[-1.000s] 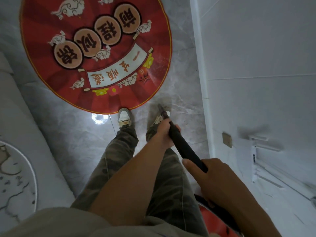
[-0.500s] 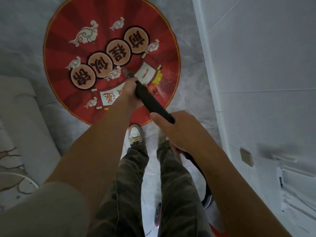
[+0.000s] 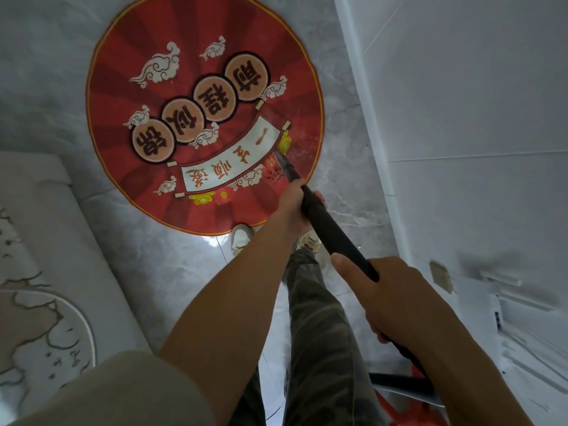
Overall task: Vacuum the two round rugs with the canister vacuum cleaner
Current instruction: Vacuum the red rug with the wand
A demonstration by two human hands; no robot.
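Item one on my feed: round red printed rug [image 3: 203,118], flat on the grey marble floor [image 3: 153,272]. The black vacuum wand [image 3: 332,232] slants down, its tip on the rug's right part beside the white scroll print. Left hand [image 3: 292,207] clenched round the wand low down, right hand [image 3: 390,290] grasping it higher up; pale round gold-veined rug [image 3: 40,333] at the left edge.
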